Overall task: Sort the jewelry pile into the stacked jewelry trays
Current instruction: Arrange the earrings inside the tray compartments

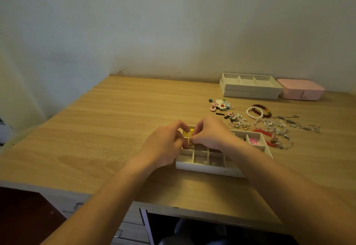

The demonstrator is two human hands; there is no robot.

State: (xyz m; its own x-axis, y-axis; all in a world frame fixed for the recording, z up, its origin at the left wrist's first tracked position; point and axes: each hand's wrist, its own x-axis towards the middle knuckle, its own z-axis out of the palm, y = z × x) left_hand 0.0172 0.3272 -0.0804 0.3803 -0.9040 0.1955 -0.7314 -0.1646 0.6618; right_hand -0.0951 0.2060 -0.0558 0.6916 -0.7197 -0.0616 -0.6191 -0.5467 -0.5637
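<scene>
Closest in, above the front part of the wooden desk: left hand and right hand pressed together, fingers curled, fingertips pinching a small yellow piece. Held over the far-left corner of a white divided tray; cannot tell whether clear of the compartment below or touching it. Further right in that same tray, a pink item lying in one compartment. Just beyond and to the right, the jewelry pile spread loose on the desk: red bracelet, pearl bracelet, dark beaded bracelet, flower charm, tangled silver chains. Farther back, close to the wall, stacked trays, the top one divided, and just beside them on the right a closed pink box.
</scene>
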